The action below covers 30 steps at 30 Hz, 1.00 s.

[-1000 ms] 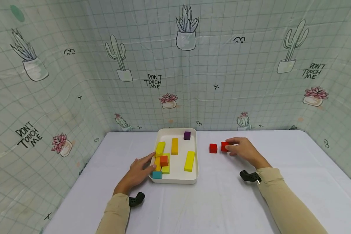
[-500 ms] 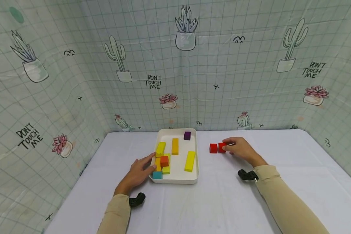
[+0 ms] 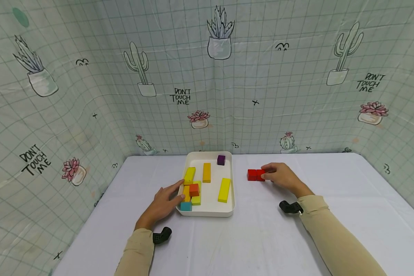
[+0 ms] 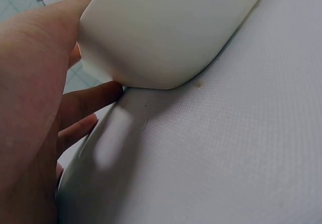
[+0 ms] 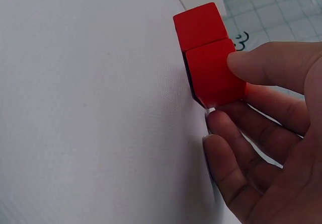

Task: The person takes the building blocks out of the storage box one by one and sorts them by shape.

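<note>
Two red cubes lie side by side on the white table, faces touching. My right hand [image 3: 283, 178] pinches the right-hand red cube [image 5: 214, 73] between thumb and fingers, and the other red cube [image 5: 200, 25] sits against its far side. At the left edge of the white tray [image 3: 207, 214], my left hand [image 3: 161, 204] rests with fingers spread along the rim; in the left wrist view its fingers touch the tray wall [image 4: 151, 38]. Nothing is gripped off the table by that hand.
Inside the tray are yellow blocks [image 3: 224, 190], an orange-yellow block [image 3: 206, 173], a purple cube [image 3: 221, 160], an orange cube [image 3: 194, 189] on top of other blocks, and a teal block [image 3: 186, 206]. A patterned cloth hangs behind and beside the table.
The right hand has slid its red cube left until it meets the other one, closing the gap between them. My left hand has stayed at the tray's edge.
</note>
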### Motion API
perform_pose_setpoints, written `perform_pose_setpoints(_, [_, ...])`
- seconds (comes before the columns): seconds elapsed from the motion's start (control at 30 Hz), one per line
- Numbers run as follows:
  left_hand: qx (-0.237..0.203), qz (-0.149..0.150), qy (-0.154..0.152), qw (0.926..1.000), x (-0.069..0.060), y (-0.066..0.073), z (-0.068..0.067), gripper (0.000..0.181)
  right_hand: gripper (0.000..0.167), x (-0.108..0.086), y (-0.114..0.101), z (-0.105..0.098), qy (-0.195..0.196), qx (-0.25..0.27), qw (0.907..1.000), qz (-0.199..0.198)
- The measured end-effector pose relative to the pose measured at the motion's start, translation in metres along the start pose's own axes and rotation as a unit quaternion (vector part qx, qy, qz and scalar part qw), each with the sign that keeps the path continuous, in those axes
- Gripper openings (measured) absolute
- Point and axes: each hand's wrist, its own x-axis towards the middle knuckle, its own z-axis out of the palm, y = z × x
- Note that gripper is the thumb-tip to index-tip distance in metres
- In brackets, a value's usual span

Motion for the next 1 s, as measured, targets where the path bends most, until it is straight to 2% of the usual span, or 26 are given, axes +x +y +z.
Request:
perform_pose_setpoints(0.43, [-0.005,-0.002,-0.001,1.0,-0.001,0.003,0.0,0.06,0.045,-0.001,0.0,0.002,0.002,-0.012,0.9999,0.0])
perform_pose_setpoints(0.77, [-0.001,-0.006,-0.002,1.0,-0.001,0.003,0.0,0.061,0.048,-0.004,-0.002,0.001,0.0,-0.002,0.9999,0.012])
perform_pose_setpoints(0.87, [0.001,-0.01,-0.003,0.9999,0.0,0.002,0.0,0.062,0.048,-0.005,-0.006,-0.002,0.012,0.019,0.9997,0.013])
perform_pose_setpoints(1.0, [0.003,-0.014,-0.002,0.9999,0.0,0.001,0.001,0.062,0.045,-0.005,-0.011,-0.005,0.045,0.053,0.9976,-0.006])
